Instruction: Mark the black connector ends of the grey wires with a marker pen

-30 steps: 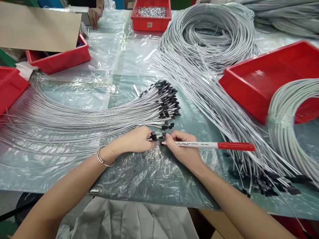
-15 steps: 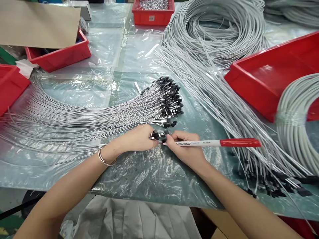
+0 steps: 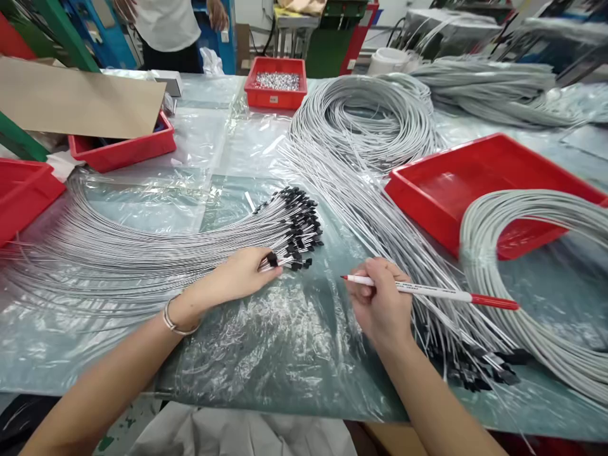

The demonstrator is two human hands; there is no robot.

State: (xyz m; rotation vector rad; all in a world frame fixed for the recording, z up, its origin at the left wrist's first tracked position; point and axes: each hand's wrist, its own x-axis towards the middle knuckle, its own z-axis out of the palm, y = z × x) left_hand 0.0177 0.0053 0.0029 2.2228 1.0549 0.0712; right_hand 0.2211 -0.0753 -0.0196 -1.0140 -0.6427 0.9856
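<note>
Several cables: left hand pinches, seemingly keeping them together
One pen: right hand grips near tip, for control

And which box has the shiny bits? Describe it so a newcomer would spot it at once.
Go to the far edge of the plastic-covered table, left of the big grey cable coil. There sits a small red box with a pale label on its front. Unlike the other red boxes, it shows a heap of shiny metal pieces.
</note>
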